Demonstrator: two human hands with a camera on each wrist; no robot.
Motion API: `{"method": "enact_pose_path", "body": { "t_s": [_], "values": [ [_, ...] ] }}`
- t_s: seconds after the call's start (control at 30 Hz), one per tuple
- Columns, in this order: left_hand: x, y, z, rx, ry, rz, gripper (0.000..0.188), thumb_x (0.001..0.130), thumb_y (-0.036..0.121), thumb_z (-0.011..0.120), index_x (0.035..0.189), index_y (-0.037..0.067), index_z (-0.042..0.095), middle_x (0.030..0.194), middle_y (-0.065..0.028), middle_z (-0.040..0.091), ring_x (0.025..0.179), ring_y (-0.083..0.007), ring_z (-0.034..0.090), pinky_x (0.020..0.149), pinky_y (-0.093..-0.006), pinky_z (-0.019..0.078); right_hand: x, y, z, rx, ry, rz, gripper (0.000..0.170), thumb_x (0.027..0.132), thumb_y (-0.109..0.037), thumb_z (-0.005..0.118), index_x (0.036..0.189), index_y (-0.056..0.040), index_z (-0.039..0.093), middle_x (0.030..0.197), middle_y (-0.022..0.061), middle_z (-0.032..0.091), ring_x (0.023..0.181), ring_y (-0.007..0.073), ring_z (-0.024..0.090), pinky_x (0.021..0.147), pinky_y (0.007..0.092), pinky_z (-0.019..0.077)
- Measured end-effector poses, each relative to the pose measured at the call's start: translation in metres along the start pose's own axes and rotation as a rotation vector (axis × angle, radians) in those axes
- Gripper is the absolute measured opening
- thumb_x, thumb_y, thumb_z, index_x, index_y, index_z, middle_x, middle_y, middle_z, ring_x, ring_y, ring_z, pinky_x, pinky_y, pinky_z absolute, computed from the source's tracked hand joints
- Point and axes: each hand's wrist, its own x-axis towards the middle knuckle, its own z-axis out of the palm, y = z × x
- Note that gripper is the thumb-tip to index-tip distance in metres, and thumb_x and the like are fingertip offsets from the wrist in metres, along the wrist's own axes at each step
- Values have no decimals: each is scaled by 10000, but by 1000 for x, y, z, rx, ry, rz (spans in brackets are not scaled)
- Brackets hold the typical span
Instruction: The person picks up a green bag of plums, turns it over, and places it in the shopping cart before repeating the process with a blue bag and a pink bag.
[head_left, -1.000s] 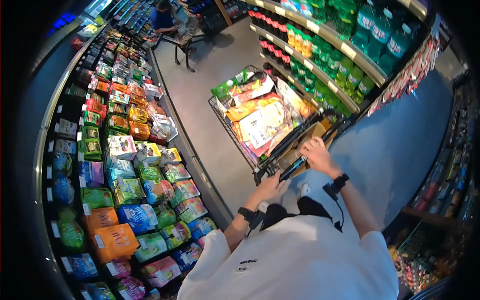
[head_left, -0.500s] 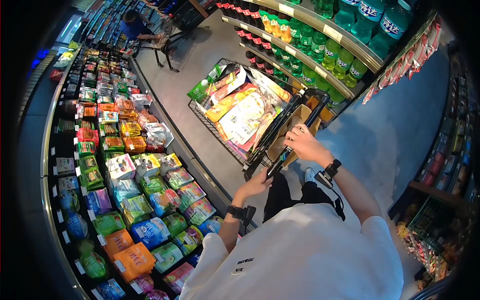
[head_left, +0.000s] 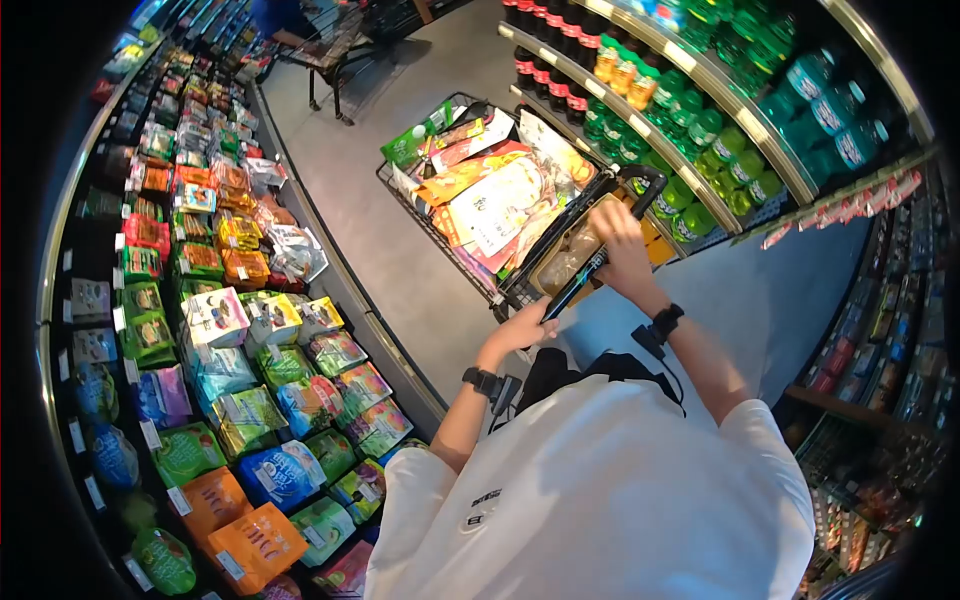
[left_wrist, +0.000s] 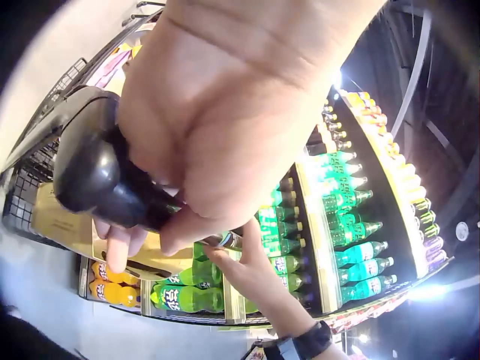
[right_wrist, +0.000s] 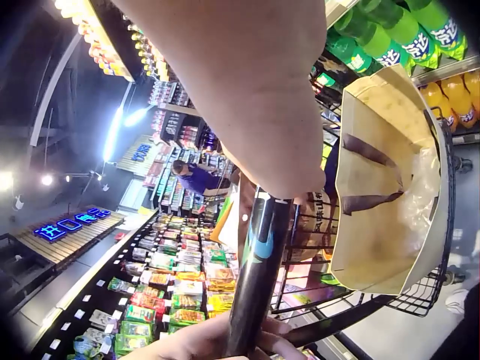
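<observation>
The left hand (head_left: 522,328) is closed around the near end of the black shopping-cart handle (head_left: 577,283), its fingers wrapping under the bar in both wrist views. The right hand (head_left: 622,250) also grips it, farther along; it is blurred in the head view, but the left wrist view shows thumb and fingers curled about the bar. A short stretch of handle with a blue mark lies bare between them.

The handle sits in front of the person's waist. Its long axis runs aslant in the head view, from lower left at the left hand to upper right beyond the right hand. The wire shopping cart (right_wrist: 416,301) points away from the body, towards the head view's upper left, roughly square to the handle.

Just beyond the bar, a tan bag (right_wrist: 364,251) with brown straps stands open, clear plastic inside. Farther forward, flat printed packages (head_left: 492,212) heap up in the basket.

To the left runs a display of bagged snacks, with an orange pouch (head_left: 258,545) nearest. To the right, shelves carry green soda bottles (left_wrist: 187,298). Ahead, a person in blue (head_left: 283,20) stands beside another cart (head_left: 345,50).
</observation>
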Motion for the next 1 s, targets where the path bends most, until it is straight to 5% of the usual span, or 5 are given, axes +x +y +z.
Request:
{"method": "enact_pose_path", "body": {
  "t_s": [0.23, 0.33, 0.47, 0.5, 1.0],
  "values": [
    [25, -3, -51, 103, 64, 57, 207, 966, 136, 601, 1092, -8, 522, 856, -169, 678, 813, -286, 696, 728, -407, 529, 21, -4, 15, 616, -246, 662, 979, 922, -334, 732, 1550, 77, 102, 1441, 305, 474, 1376, 357, 471, 1145, 412, 371],
    [42, -1, -64, 109, 75, 51, 232, 988, 114, 587, 1170, -18, 528, 864, -119, 680, 811, -212, 702, 740, -364, 557, 56, -29, 23, 1018, -246, 536, 1043, 929, -376, 726, 1516, 110, 14, 1284, 257, 595, 1168, 313, 628, 959, 356, 517],
    [64, -3, -80, 53, 159, 188, 191, 961, 102, 599, 1077, -17, 505, 868, -174, 664, 785, -293, 686, 731, -415, 530, 90, -15, 78, 528, -107, 493, 1086, 926, -339, 733, 1408, 210, -71, 962, 190, 686, 792, 256, 691, 664, 333, 555],
    [69, 12, -86, 5, 102, 32, 230, 969, 97, 594, 1150, -23, 517, 896, -163, 664, 800, -267, 691, 759, -403, 537, 103, -18, 66, 565, -246, 581, 1196, 944, -324, 722, 1401, 221, -239, 1136, 288, 601, 1017, 305, 653, 878, 326, 531],
    [136, 43, -232, -112, -19, -149, 488, 1023, 252, 595, 1413, -21, 489, 1285, -132, 618, 1214, -188, 568, 1041, -316, 454, 206, 32, 136, 700, -141, 463, 1165, 944, -215, 654, 1399, 101, -371, 928, 237, 711, 800, 357, 714, 733, 408, 566]
  ]
}}
